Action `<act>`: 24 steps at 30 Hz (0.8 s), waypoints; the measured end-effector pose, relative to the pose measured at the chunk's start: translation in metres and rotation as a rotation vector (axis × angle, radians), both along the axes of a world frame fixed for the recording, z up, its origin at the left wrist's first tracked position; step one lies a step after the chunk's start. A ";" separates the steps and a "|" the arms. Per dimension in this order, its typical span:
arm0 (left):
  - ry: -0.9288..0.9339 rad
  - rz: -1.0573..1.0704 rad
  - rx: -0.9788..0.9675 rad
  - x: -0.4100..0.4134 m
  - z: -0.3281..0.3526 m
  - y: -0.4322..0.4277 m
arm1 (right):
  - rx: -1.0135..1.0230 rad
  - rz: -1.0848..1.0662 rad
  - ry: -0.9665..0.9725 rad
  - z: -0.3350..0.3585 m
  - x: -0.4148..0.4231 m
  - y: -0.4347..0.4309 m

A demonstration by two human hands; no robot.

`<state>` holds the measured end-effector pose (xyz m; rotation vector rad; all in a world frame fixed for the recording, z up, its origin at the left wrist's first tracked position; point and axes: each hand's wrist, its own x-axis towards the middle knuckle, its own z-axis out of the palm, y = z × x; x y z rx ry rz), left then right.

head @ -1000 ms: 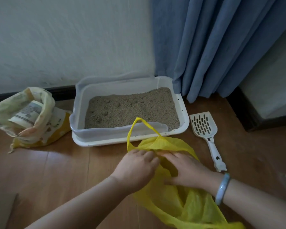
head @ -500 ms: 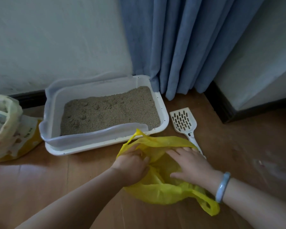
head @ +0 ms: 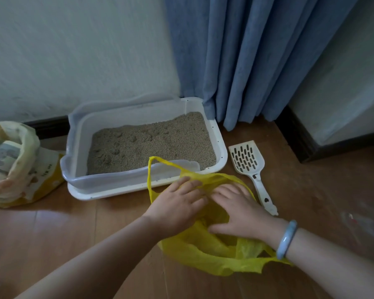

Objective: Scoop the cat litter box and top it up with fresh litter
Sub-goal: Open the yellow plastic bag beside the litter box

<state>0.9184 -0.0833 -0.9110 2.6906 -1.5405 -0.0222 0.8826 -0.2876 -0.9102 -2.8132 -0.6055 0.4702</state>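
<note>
A white litter box (head: 221,147) holding grey-brown litter (head: 151,143) stands on the wooden floor against the wall. In front of it lies a crumpled yellow plastic bag (head: 205,253), one handle loop standing up over the box's front rim. My left hand (head: 177,206) and my right hand (head: 240,210) both rest on the bag's mouth, fingers pinching its film. A white slotted scoop (head: 247,160) lies on the floor right of the box, its handle pointing toward me, just beyond my right hand. An opened yellow-and-white litter bag (head: 20,165) slumps left of the box.
A blue curtain (head: 246,61) hangs to the floor behind the box's right corner. A dark baseboard (head: 298,143) and a white wall corner close off the right side. Bare wooden floor (head: 63,234) lies to my left front.
The view has shifted slightly. Both hands have worked along the bag's mouth, and one handle loop now stands up over the box's front rim. The scoop and box have not moved.
</note>
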 end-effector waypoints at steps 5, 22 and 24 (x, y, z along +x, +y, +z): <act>0.087 0.105 0.445 0.002 -0.012 0.009 | -0.134 0.072 0.092 -0.013 -0.015 -0.017; 0.004 0.069 -0.016 -0.022 -0.027 0.021 | 0.029 -0.077 0.117 -0.037 -0.008 -0.025; -0.007 -0.039 0.059 -0.018 -0.028 0.012 | -0.059 -0.050 0.166 -0.038 -0.009 -0.022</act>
